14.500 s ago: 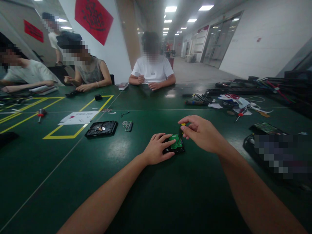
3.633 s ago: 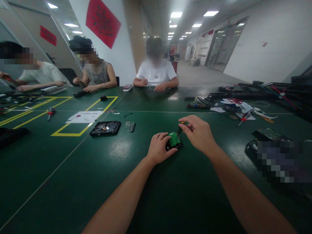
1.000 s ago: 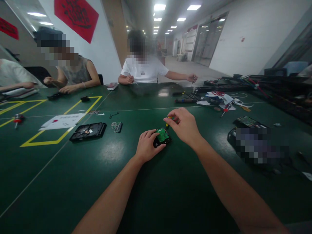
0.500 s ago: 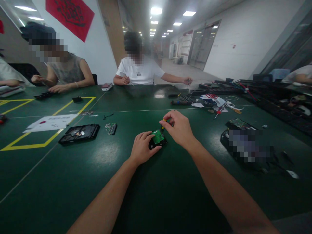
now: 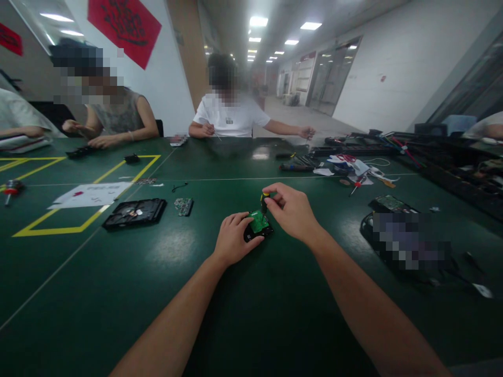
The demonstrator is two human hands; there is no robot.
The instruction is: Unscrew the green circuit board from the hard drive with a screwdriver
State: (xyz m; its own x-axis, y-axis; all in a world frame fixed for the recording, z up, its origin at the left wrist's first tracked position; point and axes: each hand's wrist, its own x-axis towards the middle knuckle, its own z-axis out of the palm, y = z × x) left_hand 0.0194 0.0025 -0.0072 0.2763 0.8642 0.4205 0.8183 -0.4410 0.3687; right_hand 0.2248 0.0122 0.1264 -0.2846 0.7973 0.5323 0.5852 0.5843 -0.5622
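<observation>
A small hard drive (image 5: 260, 224) with a green circuit board facing up lies on the green table in front of me. My left hand (image 5: 232, 238) grips it from the left, fingers over its top edge and thumb along the near side. From the right, my right hand (image 5: 291, 208) pinches a small black-and-yellow screwdriver (image 5: 264, 204). It stands nearly upright over the board's right part; its tip is too small to make out. To the left lie a larger black hard drive case (image 5: 135, 213) and a loose circuit board (image 5: 183, 206).
A paper sheet (image 5: 92, 194) lies by yellow tape at left, with a red-handled screwdriver (image 5: 13, 187) beyond. Cables and tools (image 5: 356, 166) are heaped at back right. A dark device (image 5: 385, 235), partly blurred, sits at right. A person (image 5: 230, 115) sits opposite; others sit nearby.
Both hands stay at the hard drive while the fingers shift on the screwdriver, now more upright. The view has swung. Since 3.6 s ago, the person opposite has stretched one arm sideways.
</observation>
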